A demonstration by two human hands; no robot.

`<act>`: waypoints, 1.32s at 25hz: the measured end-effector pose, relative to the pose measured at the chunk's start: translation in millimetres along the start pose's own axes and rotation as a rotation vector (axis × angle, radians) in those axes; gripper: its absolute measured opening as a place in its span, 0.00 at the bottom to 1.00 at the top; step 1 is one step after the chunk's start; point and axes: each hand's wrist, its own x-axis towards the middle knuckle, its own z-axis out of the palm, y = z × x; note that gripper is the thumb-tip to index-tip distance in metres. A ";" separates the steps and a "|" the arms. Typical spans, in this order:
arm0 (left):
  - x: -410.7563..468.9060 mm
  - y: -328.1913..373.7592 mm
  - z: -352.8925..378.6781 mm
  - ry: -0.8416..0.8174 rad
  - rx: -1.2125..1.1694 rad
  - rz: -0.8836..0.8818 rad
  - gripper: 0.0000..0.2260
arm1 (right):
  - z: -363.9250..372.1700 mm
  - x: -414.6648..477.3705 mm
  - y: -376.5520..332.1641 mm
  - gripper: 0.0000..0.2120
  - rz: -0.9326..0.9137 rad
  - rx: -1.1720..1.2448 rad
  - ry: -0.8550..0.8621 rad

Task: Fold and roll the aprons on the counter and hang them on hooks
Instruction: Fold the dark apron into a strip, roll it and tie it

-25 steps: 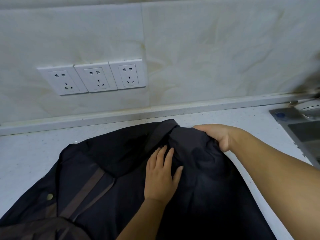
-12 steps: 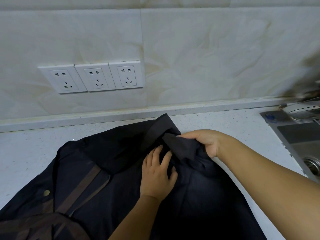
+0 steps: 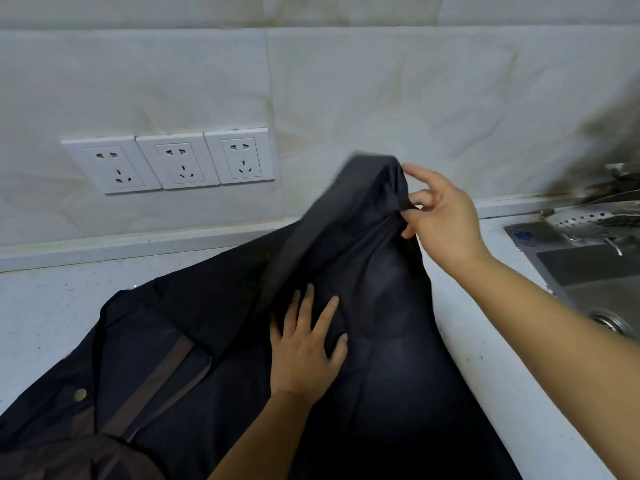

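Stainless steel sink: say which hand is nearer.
Right. The right hand pinches the dark fabric apron left of the steel sink; the left hand presses it farther left.

The dark apron runs past the lower and left edges, so its full outline cannot be told; it hides the worktop beneath. Its lifted corner is blurred at the top. Bunched cloth partly conceals the grip of the right hand; the left hand shows only its back. Both forearms are cut by the lower edge. The brown strap vanishes under a fold. The sink and perforated strainer are cut by the right edge; the dark shape above them is too blurred to identify.
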 end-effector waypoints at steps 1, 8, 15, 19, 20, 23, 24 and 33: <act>2.1 -0.8 0.8 0.001 0.014 -0.021 0.28 | -8.6 -2.9 3.0 0.27 -0.065 -0.060 -0.025; -1.5 0.2 -3.9 0.305 -0.153 0.025 0.12 | -22.7 -23.2 84.6 0.16 0.599 0.314 0.107; 48.2 -10.1 -36.1 0.068 -0.040 -0.139 0.38 | -14.5 -35.0 76.9 0.08 0.788 0.210 -0.126; 69.5 -19.8 -42.6 -0.136 -0.223 -0.300 0.30 | 1.0 -25.6 81.2 0.06 0.567 -0.305 -0.141; 71.1 -20.8 -44.5 -0.101 -0.251 -0.254 0.25 | 0.0 -22.7 81.8 0.08 0.517 -0.416 -0.060; 61.0 -22.9 -54.5 0.121 -0.251 0.009 0.20 | -16.7 -13.4 90.0 0.15 0.479 -0.560 0.166; 53.7 -25.2 -54.8 0.179 -0.246 0.114 0.20 | -22.7 -9.6 96.6 0.16 0.501 -0.567 0.199; 23.8 1.8 -43.0 -0.065 -0.233 0.234 0.13 | -35.3 -14.7 94.5 0.27 0.853 0.342 0.056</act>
